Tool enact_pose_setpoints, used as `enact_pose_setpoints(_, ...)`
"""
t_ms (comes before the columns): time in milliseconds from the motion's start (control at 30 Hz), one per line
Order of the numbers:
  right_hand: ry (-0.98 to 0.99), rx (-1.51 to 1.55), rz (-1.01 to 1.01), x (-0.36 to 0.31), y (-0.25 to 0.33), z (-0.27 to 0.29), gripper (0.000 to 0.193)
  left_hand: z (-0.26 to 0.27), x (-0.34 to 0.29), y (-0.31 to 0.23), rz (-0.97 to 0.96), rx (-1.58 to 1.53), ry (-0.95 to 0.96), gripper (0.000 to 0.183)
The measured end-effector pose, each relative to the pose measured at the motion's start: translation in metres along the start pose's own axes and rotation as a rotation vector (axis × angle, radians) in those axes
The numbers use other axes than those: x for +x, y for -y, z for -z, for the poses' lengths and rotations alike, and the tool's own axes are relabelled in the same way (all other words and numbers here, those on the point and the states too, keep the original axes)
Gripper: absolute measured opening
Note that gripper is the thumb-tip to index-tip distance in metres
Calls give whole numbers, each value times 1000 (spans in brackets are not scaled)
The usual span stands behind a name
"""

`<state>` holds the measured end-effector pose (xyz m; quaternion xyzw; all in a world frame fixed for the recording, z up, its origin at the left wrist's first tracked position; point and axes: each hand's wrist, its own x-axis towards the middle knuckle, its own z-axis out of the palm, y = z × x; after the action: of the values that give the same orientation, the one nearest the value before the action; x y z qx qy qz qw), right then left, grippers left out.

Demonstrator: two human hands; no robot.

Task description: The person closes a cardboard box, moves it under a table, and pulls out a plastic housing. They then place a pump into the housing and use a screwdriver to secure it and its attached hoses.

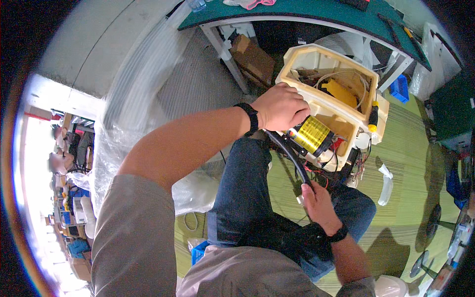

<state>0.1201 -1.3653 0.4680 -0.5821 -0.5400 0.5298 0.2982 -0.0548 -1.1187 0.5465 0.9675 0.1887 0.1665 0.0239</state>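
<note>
Before me on the floor stands a cream plastic housing (pixel 291 90) with two open compartments. A black cylinder with a yellow label (pixel 310 134) lies in its nearer compartment, beside red and black wires (pixel 337 144). My left hand (pixel 283 106) is closed, knuckles up, at the housing's left edge by the cylinder; what its curled fingers grip is hidden. A thick black hose or cable (pixel 292 152) runs down from beneath that hand. My right hand (pixel 320 205) is closed around its lower part, above my lap. The farther compartment holds a yellow part (pixel 341 93) and pale tubing.
A green-topped table (pixel 297 10) stands over the housing's far side, with a cardboard box (pixel 253 55) beneath it. A black-and-yellow tool (pixel 373 116) rests on the housing's right edge. Clear plastic wrap (pixel 148 123) covers the left side. A white strip (pixel 385 184) lies on the floor.
</note>
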Motion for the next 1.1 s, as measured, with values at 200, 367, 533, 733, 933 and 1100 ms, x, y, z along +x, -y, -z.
enact_pose_setpoints(200, -38, -800, 241, 10, 28, 38, 38, 5, -4, -4, 0, 5, 19, 18)
enact_pose_setpoints(367, -101, -1086, 493, 17, 39, 56, 34, 1, -1, 0, 19, 22, 54, 23)
enact_pose_setpoints(533, -43, -1238, 419, 18, 71, 70, 32, 0, -2, 3, 36, 15, 36, 27)
enact_pose_setpoints(733, -352, -1336, 310, 7, 59, 47, 31, 7, 0, -4, 51, 23, 60, 29)
enact_pose_setpoints(933, -534, -1108, 75, 8, 45, 9, 30, 2, -2, -5, 112, -15, 42, 28)
enact_pose_setpoints(1100, -667, -1129, 221, 14, 31, 1, 26, 4, 1, -4, 96, -31, 33, 25)
